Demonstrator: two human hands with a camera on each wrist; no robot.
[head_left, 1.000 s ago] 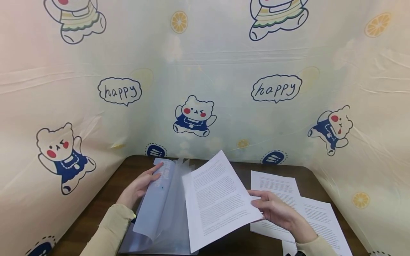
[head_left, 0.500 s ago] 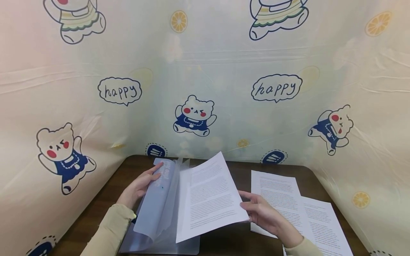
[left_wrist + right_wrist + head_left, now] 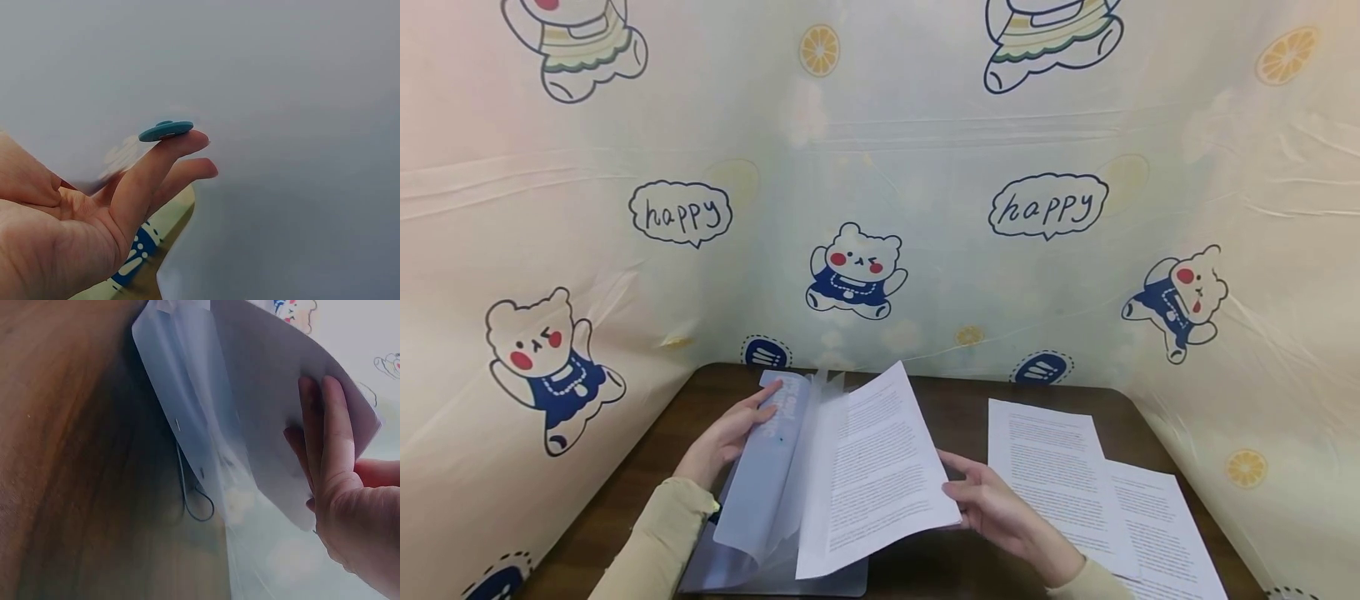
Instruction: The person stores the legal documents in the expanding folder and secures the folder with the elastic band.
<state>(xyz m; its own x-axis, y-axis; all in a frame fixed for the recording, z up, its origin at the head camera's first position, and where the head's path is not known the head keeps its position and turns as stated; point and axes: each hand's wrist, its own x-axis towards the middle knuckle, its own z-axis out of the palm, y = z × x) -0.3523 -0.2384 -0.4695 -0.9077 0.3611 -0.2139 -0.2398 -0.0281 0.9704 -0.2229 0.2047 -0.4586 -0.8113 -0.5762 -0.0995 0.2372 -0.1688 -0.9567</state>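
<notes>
A translucent blue document folder (image 3: 763, 483) lies on the table with its cover bent back to the left. My left hand (image 3: 726, 437) holds that cover near its top. In the left wrist view a teal round button (image 3: 166, 130) sits against the fingers. Clear plastic sleeves (image 3: 796, 492) stand fanned inside the folder. Printed sheets of paper (image 3: 880, 475) slant over the folder's right half, their left edge against the sleeves. My right hand (image 3: 996, 504) pinches the sheets by the right edge, thumb on the printed face, the other fingers behind.
More printed sheets (image 3: 1060, 475) lie overlapping on the dark wooden table (image 3: 940, 400) at the right. A thin cord loop (image 3: 200, 509) hangs by the folder's edge in the right wrist view. A patterned curtain (image 3: 925, 275) encloses the table.
My right hand has moved left with the sheets, bringing their left edge over to the sleeves. The left hand and bent cover have stayed in place.
</notes>
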